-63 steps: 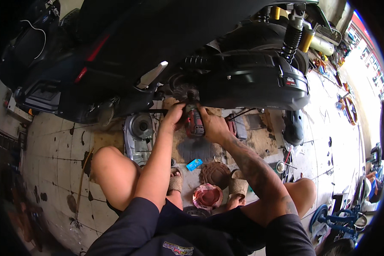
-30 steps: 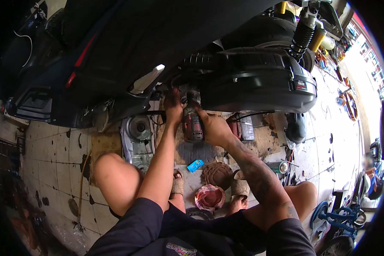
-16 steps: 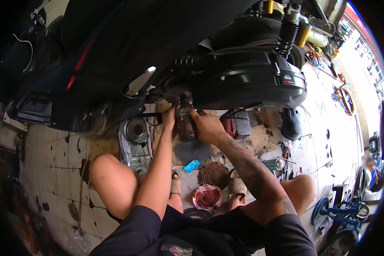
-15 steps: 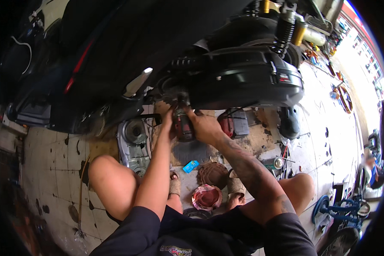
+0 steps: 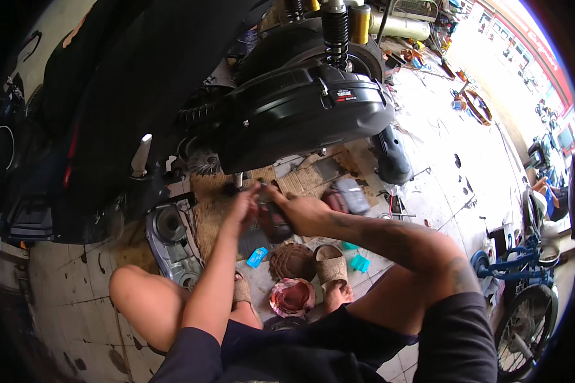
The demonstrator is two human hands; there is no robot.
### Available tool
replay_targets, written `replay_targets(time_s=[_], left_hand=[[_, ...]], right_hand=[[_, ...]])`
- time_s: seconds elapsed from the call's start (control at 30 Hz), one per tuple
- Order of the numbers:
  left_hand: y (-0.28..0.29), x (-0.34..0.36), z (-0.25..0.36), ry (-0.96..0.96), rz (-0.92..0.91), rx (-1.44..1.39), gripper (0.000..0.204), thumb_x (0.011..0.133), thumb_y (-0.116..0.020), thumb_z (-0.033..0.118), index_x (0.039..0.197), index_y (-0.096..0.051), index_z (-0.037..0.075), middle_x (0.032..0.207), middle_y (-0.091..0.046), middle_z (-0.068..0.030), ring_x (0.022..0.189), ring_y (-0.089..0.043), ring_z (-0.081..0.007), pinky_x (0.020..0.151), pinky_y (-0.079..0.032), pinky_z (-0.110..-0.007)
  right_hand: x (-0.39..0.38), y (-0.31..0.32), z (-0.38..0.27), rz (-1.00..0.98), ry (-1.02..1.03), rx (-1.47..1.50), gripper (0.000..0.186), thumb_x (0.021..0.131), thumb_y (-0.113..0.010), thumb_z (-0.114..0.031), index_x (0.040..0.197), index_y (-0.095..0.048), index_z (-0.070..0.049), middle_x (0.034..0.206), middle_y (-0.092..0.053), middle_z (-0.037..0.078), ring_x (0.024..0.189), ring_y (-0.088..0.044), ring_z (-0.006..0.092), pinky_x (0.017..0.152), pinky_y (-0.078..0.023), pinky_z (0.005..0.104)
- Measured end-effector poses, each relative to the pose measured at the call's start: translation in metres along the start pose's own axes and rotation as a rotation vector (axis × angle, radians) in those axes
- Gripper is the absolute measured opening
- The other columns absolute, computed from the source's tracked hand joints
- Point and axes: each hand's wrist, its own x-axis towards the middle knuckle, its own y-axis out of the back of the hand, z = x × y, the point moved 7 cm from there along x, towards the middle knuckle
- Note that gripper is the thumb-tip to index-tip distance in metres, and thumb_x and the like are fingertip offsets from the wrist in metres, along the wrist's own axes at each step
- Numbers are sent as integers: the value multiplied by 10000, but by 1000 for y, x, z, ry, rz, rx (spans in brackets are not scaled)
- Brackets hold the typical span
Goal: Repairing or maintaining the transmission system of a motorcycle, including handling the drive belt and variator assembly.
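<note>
A dark red and black cordless impact wrench (image 5: 275, 223) is between my hands, above the cardboard and below the scooter's engine. My right hand (image 5: 305, 214) is closed around it from the right. My left hand (image 5: 243, 208) grips its front from the left, its fingers slightly blurred. A silver metal piece, seemingly a socket, shows just beyond the tool's front, under the black belt-drive cover (image 5: 294, 124). A finned metal wheel (image 5: 204, 163) sits exposed at the cover's left end. I cannot tell whether the socket is attached to the wrench.
A second red and grey power tool (image 5: 347, 196) lies on the cardboard (image 5: 207, 220). At left rests a silver engine cover (image 5: 168, 237). Near my feet are a blue box (image 5: 257, 257), a brown woven bowl (image 5: 292, 262) and a reddish bowl (image 5: 292, 297). The muffler (image 5: 391, 155) hangs at right.
My hands and the impact wrench have moved back from the engine, down toward me. The finned wheel has come into sight. My view has shifted, so the scooter sits further left.
</note>
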Motion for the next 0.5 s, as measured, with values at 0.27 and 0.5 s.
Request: replay_targets(time_s=[0.27,0.5], left_hand=[[-179,44,-21,-86,-253,-207,247,1033,-466,240,1090,-621,57,936,-692,-51,798,-664,-123,727,-540,-264],[-199,59,-19,-122,-274,-204,304,1043,-426,242,1188,-595,34,1156,-665,-74,1040,-639,-166,868,-528,-330]], right_hand=[[-83,41,102,223,-85,-40,982,727,-664,-60,1556,-140,-123,1157,-581,234,968,-647,404,777,-521,487],[-84,44,132,179,-165,-253,945,784,-636,-87,1569,-128,-226,1067,-578,190,902,-666,374,737,-546,462]])
